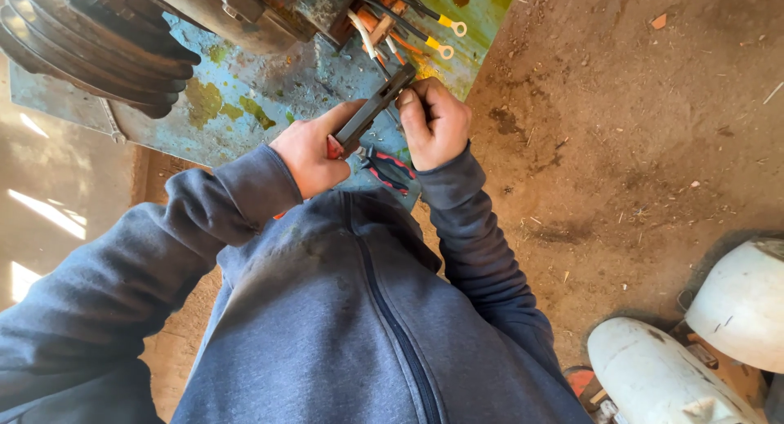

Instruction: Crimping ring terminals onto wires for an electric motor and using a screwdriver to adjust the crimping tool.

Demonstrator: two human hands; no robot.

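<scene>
Left hand (pixel 309 153): fingers curled around the red-tipped handle end of a dark crimping tool (pixel 369 112), thumb laid along its side.

Right hand (pixel 434 122): closed in a fist near the upper end of the same tool, thumb pressed against it; what the fingers pinch beneath is hidden.

Crimping tool: held between both hands, slanting up to the right, over a worn blue-green metal base (pixel 245 106) with flaking paint.

Wires (pixel 408 24): a bundle just above the tool head, black and orange leads, two ending in yellow-sleeved ring terminals (pixel 453 26).

Pliers with red-and-black grips (pixel 390 169): lying on the base just below the hands.

Grooved belt pulley (pixel 90 44): upper left, beside a grimy motor housing (pixel 237 16).

Grey zip sweatshirt (pixel 343 310): fills the lower frame.

Dirt floor (pixel 621 130): right side; two white rounded casings (pixel 653 375) at lower right.
</scene>
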